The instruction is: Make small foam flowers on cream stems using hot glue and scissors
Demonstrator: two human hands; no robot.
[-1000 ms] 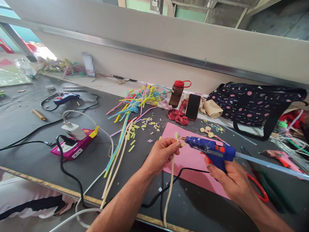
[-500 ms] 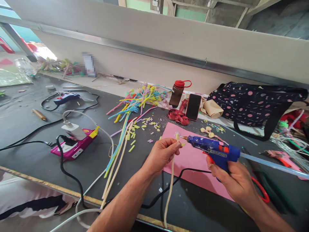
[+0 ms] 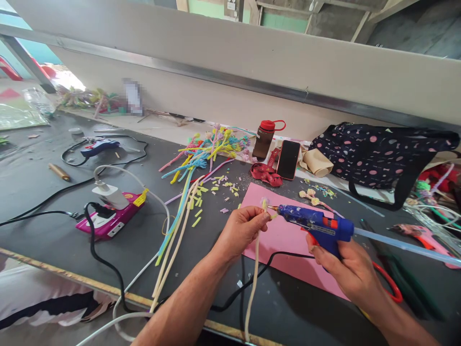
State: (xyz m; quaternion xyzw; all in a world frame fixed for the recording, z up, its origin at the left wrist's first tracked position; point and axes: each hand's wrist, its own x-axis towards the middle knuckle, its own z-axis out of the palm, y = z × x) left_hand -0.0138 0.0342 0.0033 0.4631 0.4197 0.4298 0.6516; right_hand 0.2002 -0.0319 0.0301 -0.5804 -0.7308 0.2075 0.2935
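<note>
Long cream fuzzy stem [image 3: 255, 276] pinched in left hand [image 3: 248, 225], lilac-and-yellow tip [image 3: 265, 203] held over flat pink sheet [image 3: 280, 236]. Blue plastic glue gun [image 3: 315, 222] gripped in right hand [image 3: 347, 269], nozzle pointed left at tip; contact unclear.

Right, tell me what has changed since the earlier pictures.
The right hand drew the blue glue gun slightly right, then brought it partway back left. Nothing was taken hold of or let go. The left hand still pinches the cream stem; things on the table stayed put.
</note>
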